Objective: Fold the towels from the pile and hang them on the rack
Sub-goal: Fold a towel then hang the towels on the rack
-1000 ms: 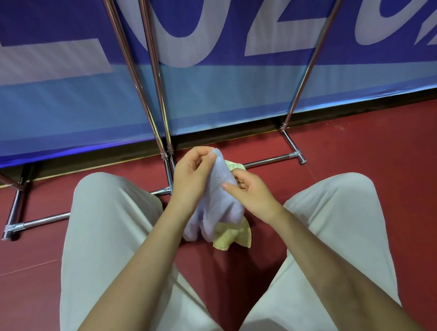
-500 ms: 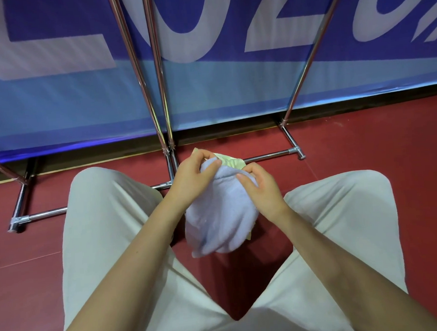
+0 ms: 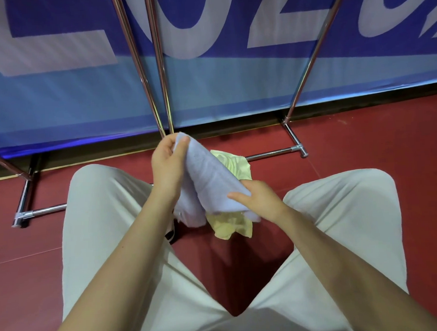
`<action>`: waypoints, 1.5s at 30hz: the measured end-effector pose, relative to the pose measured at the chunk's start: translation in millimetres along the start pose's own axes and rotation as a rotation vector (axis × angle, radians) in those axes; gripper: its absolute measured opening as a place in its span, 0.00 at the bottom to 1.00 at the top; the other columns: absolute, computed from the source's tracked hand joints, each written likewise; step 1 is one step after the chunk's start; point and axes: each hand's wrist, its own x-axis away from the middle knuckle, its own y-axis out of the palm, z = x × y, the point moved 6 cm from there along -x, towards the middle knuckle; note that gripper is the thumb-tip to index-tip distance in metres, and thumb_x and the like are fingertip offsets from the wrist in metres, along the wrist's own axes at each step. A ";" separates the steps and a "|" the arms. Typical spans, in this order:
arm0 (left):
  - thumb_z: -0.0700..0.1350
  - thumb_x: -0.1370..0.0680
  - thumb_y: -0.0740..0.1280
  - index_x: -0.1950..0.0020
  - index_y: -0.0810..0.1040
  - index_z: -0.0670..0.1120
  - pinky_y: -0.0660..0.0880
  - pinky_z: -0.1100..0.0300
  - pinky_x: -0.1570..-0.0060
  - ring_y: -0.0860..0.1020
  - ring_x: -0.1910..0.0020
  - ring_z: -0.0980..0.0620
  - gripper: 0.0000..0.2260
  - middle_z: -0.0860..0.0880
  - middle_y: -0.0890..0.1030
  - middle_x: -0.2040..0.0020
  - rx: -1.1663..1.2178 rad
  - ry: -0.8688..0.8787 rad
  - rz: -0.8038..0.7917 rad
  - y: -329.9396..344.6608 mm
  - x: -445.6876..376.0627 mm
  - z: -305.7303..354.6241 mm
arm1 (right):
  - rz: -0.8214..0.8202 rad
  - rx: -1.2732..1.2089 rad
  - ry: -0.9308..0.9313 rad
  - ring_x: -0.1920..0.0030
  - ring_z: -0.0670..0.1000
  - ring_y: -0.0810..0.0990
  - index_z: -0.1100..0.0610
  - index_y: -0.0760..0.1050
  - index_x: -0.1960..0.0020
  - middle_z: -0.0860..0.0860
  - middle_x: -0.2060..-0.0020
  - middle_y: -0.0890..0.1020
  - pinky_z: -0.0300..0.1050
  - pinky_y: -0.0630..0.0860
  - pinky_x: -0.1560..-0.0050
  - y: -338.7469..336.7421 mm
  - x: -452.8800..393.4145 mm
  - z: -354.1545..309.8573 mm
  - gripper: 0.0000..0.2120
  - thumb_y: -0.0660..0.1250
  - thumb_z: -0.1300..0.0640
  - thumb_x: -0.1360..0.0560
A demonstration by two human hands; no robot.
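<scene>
A pale lavender towel (image 3: 210,181) is stretched between my hands above my knees. My left hand (image 3: 168,165) pinches its upper corner near the rack poles. My right hand (image 3: 261,201) grips its lower edge, thumb on top. A yellow towel (image 3: 233,162) lies on the red floor beneath, showing above and below the lavender one. The chrome rack (image 3: 156,67) stands right in front, its slanted poles rising out of view and its base bars on the floor.
My two legs in cream trousers (image 3: 102,234) spread left and right of the towels. A blue and white banner (image 3: 233,83) hangs close behind the rack. Red floor (image 3: 388,136) lies to the right. A dark shoe edge (image 3: 171,235) peeks under my left forearm.
My hands have drawn apart: the left rose toward the poles, the right dropped and moved right, pulling the bunched lavender towel out long. The yellow towel shows again beneath.
</scene>
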 end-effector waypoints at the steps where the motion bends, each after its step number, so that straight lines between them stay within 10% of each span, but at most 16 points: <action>1: 0.47 0.22 0.65 0.56 0.79 0.47 0.72 0.61 0.53 0.76 0.58 0.58 0.06 0.53 0.79 0.59 0.022 -0.001 0.032 -5.3 -2.9 -0.1 | 0.002 0.041 0.007 0.68 0.48 0.72 0.54 0.70 0.66 0.46 0.71 0.73 0.43 0.67 0.63 -0.4 -1.2 3.7 0.15 0.68 0.48 0.25; 9: 0.45 0.20 0.63 0.51 0.78 0.43 0.73 0.70 0.64 0.76 0.66 0.64 0.07 0.52 0.78 0.61 0.156 -0.085 0.269 -39.3 -18.3 -2.7 | 0.068 0.079 0.051 0.68 0.48 0.66 0.55 0.64 0.69 0.47 0.73 0.67 0.47 0.63 0.64 -8.2 -10.3 30.7 0.20 0.67 0.47 0.24; 19: 0.48 0.21 0.64 0.52 0.80 0.46 0.75 0.62 0.51 0.78 0.56 0.57 0.07 0.53 0.81 0.57 0.123 -0.158 0.376 -65.5 -35.1 -25.9 | 0.084 -0.183 -0.011 0.68 0.39 0.67 0.56 0.70 0.66 0.45 0.70 0.69 0.33 0.63 0.64 -30.7 -0.3 8.6 0.14 0.68 0.55 0.24; 34: 0.44 0.20 0.65 0.57 0.77 0.46 0.73 0.69 0.61 0.74 0.63 0.60 0.06 0.55 0.77 0.62 0.205 -0.321 0.531 -78.6 -30.7 -56.1 | 0.181 -0.705 0.030 0.43 0.60 0.80 0.66 0.79 0.42 0.64 0.45 0.81 0.57 0.73 0.39 -54.6 1.4 30.5 0.13 0.69 0.62 0.25; 41: 0.45 0.20 0.64 0.60 0.75 0.47 0.73 0.65 0.57 0.74 0.59 0.57 0.09 0.54 0.76 0.61 0.177 -0.335 0.478 -72.5 -28.7 -63.7 | 0.393 -0.317 0.023 0.50 0.44 0.80 0.62 0.82 0.45 0.49 0.51 0.83 0.25 0.72 0.51 -59.8 5.7 32.3 0.09 0.65 0.63 0.22; 45: 0.47 0.20 0.61 0.52 0.74 0.46 0.69 0.68 0.59 0.71 0.61 0.62 0.06 0.57 0.74 0.60 -0.054 -0.137 0.444 -63.9 -27.9 -52.9 | 0.614 -0.336 0.000 0.63 0.36 0.74 0.56 0.78 0.54 0.45 0.62 0.79 0.25 0.69 0.59 -79.2 7.1 24.3 0.07 0.62 0.62 0.21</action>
